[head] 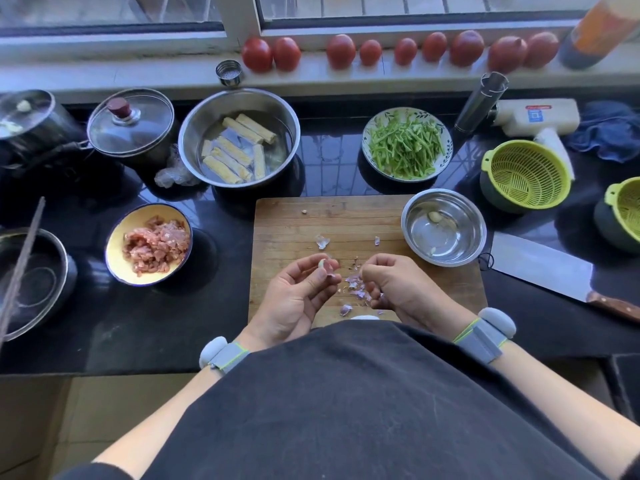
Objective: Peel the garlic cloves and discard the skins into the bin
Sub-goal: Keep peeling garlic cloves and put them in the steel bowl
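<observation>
Wooden cutting board point(346, 220) lies on the dark surface point(173, 323) right before me, and I place all else by it. Over its near edge my left hand point(294, 299) has its grip on a garlic clove point(325, 266), pinched between thumb and fingertips, purple skin partly on it. My right hand point(398, 285) hangs just beside the left, its fingers curled in a narrow grip; I cannot tell whether they hold a scrap of skin. Between the hands and under them lie the garlic skins point(356, 287), small purple bits scattered on the board's near part; one pale flake point(322, 242) lies nearer its middle.

On the board's far right corner stands a small steel bowl point(445, 226) with a peeled clove point(434, 216) inside. Right of the board lies a cleaver point(543, 268), its blade pointing toward the bowl. Left of the board stands a yellow bowl of minced meat point(152, 244). Beyond the board are a steel pot of tofu sticks in water point(239, 136) and a plate of green vegetable strips point(407, 143). Farther right stand two green colanders point(526, 174).
</observation>
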`<state>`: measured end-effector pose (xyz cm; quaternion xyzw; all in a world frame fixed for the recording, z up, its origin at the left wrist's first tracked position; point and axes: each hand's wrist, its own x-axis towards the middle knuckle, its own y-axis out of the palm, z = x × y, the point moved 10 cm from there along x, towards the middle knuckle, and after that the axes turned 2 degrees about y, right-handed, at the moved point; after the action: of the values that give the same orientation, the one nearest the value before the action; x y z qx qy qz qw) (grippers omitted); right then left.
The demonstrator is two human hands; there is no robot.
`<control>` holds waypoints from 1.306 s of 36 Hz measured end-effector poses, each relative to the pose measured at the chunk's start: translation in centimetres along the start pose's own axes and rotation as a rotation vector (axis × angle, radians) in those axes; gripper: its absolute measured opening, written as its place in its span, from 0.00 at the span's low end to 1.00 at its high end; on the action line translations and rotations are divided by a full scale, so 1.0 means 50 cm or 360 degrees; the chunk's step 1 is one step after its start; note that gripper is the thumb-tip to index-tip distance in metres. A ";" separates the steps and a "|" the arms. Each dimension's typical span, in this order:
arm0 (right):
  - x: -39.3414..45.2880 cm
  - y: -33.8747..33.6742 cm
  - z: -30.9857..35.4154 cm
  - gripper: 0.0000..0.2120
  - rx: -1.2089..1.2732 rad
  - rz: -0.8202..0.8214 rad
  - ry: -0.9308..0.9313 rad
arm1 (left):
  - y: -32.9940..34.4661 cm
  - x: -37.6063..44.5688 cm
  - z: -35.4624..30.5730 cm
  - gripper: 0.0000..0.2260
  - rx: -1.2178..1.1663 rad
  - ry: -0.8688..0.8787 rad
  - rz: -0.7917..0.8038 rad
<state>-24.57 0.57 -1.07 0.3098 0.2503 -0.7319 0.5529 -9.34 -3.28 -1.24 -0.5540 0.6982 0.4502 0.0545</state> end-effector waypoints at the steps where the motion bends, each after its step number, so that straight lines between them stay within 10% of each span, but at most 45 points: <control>1: 0.004 -0.013 -0.003 0.06 -0.0071 -0.0071 -0.0019 | -0.003 -0.001 0.003 0.11 -0.0017 -0.0031 -0.0010; 11: 0.030 -0.022 0.023 0.12 -0.1239 -0.0306 -0.0332 | -0.019 0.007 0.017 0.08 0.0158 -0.0075 -0.0055; 47: -0.027 0.030 0.071 0.04 -0.0732 0.0076 -0.0457 | 0.016 -0.010 -0.046 0.08 0.1282 0.0342 0.0061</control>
<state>-23.49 -1.48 2.30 0.0751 0.3216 -0.6789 0.6557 -8.83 -4.54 0.85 -0.5192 0.8303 0.0817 0.1854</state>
